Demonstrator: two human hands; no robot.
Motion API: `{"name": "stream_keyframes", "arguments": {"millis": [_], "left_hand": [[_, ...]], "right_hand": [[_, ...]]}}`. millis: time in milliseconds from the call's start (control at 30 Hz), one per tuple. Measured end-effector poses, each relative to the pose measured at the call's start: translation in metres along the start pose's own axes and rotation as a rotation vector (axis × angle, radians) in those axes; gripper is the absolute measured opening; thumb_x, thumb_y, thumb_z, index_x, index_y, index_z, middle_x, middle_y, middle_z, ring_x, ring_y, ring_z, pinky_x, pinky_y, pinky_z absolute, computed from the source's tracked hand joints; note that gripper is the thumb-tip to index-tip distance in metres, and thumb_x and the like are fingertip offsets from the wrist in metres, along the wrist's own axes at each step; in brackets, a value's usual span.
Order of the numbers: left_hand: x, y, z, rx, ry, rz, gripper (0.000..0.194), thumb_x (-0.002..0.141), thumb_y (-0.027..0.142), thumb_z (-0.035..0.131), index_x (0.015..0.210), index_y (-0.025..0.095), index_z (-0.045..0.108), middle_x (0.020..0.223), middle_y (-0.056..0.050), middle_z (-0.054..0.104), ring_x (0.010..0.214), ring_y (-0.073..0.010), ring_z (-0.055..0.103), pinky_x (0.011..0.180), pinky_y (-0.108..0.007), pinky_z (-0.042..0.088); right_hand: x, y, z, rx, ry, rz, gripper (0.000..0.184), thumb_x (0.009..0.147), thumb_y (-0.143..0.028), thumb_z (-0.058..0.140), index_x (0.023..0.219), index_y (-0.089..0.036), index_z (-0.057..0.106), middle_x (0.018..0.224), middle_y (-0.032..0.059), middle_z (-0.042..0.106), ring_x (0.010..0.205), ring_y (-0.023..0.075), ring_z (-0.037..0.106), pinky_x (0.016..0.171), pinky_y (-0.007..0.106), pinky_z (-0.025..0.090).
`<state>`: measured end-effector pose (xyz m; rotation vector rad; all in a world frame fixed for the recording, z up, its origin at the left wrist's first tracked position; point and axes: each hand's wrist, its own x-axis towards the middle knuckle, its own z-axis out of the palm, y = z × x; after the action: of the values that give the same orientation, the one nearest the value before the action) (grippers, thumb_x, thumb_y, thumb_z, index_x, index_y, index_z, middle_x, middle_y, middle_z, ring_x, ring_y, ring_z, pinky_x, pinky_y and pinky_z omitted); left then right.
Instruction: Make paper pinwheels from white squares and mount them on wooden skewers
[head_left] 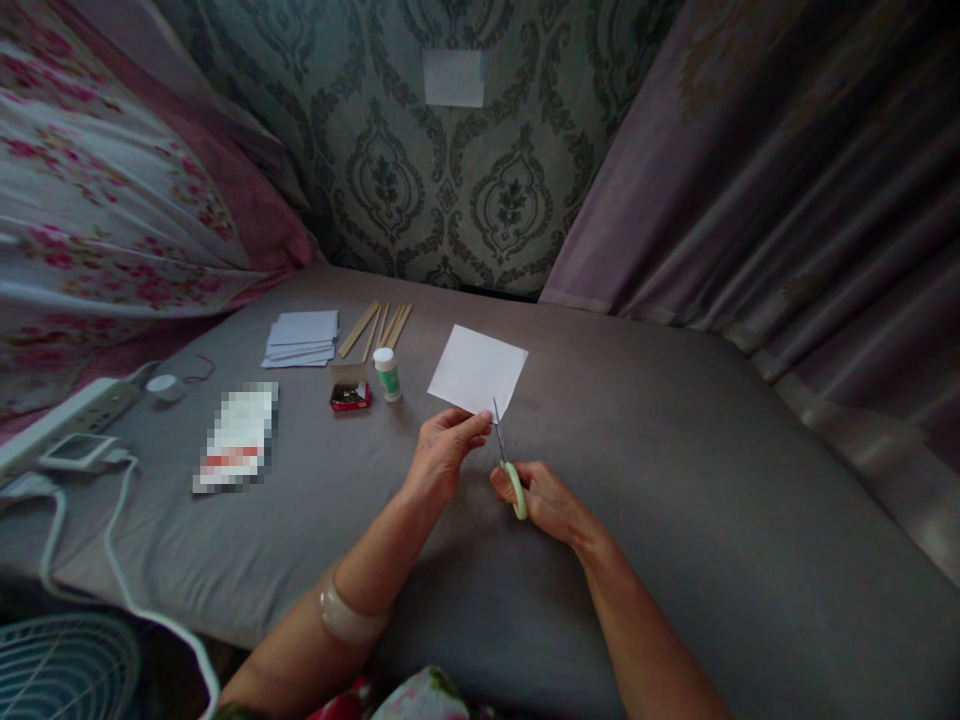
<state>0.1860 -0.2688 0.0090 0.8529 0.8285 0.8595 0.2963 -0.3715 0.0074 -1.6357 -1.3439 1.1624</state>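
My left hand (448, 448) pinches the near edge of a white sheet of paper (478, 368), which is held up over the grey cloth. In my right hand (546, 500) is a pair of scissors (516, 488) with pale green handles, my fingers closed round the loops. The scissor blades point away from me and meet the paper's near edge, right beside my left fingertips. How far the blades are spread is too small to tell. A white bangle (346, 612) sits on my left forearm.
Left of the paper stand a white-capped glue bottle (387, 374) and a small red box (350, 395) of metal bits. Behind them lie wooden sticks (394, 326) and stacked paper (300, 338). A power strip (90, 415) with white cables and a blurred packet (238, 435) are far left.
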Motion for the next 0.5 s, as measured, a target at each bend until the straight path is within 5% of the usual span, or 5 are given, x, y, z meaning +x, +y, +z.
{"name": "stream_keyframes", "arguments": {"millis": [500], "left_hand": [[0.0024, -0.0029, -0.0021, 0.018, 0.003, 0.013, 0.024, 0.053, 0.03, 0.081, 0.059, 0.014, 0.065, 0.061, -0.003, 0.063, 0.059, -0.0107, 0.055, 0.058, -0.023, 0.042]], "right_hand": [[0.0012, 0.001, 0.0005, -0.016, 0.031, 0.037, 0.05, 0.075, -0.063, 0.055, 0.056, -0.018, 0.043, 0.056, -0.0052, 0.031, 0.055, 0.0085, 0.026, 0.049, 0.024, 0.022]]}}
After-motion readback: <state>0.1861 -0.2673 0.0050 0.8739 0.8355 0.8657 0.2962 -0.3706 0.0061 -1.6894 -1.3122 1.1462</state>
